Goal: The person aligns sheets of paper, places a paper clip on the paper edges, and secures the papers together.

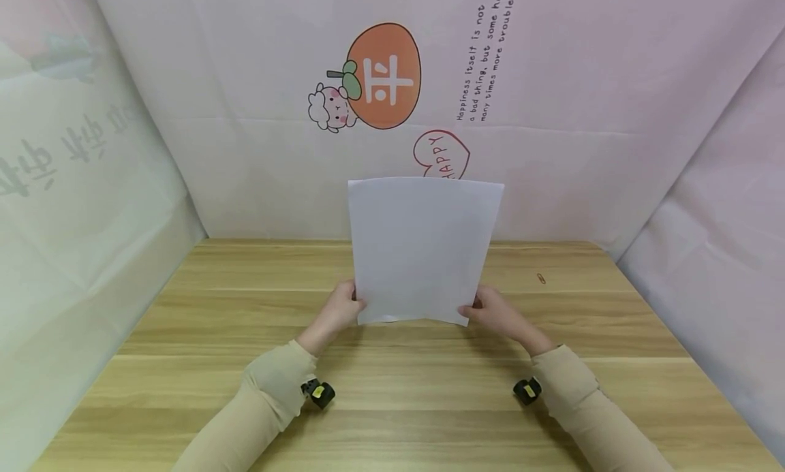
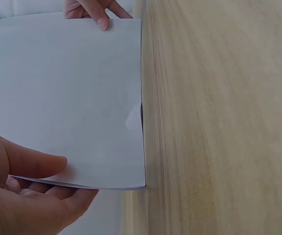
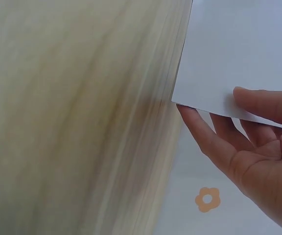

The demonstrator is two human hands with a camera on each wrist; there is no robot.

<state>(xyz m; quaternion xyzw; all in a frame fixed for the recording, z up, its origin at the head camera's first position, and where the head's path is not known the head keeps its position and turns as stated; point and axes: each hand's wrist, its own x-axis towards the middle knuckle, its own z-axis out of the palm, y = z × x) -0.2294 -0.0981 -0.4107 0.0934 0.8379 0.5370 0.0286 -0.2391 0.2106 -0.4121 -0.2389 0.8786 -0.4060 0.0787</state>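
Observation:
White sheets of paper stand upright above the table, held between both hands. My left hand pinches the left edge near the lower corner, thumb on the near face and fingers behind. On the opposite edge my right hand pinches the paper the same way. In the left wrist view the lower edge of the paper shows more than one layer, slightly parted at the middle. The right wrist view shows the lower corner of the paper just above the fingertips. How many sheets there are I cannot tell.
A small reddish paper clip lies on the wooden table, to the right of the paper. Printed cloth hangs behind the table, and more cloth stands along both sides. Each wrist carries a small black camera.

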